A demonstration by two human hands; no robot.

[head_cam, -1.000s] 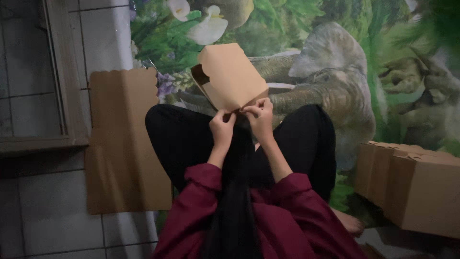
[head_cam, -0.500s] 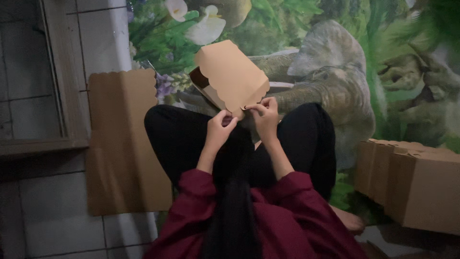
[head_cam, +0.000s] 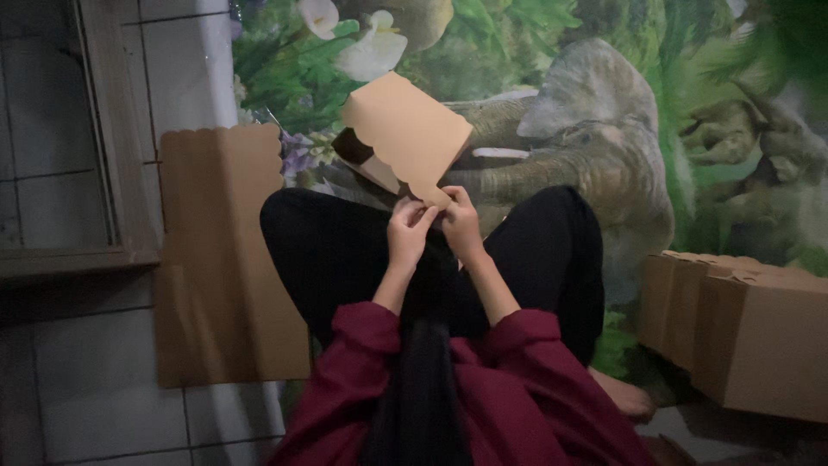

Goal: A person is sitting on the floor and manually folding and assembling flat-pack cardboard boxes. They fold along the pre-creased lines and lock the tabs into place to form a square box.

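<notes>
While person sits cross-legged on floor mat [head_cam: 595, 103] with elephant print, both hands meet at lower corner of tan cardboard box blank [head_cam: 405, 134], held up above lap. Left hand [head_cam: 409, 231] pinches scalloped flap edge; right hand [head_cam: 461, 223] pinches same corner, fingers pressed close beside left. Step in hand, by look: folding or tucking corner flap. Next move likely needs firm crease without tearing thin board. Flat cardboard sheet [head_cam: 220, 259] lies left of blank; finished boxes [head_cam: 742, 332] stacked right of it.
</notes>
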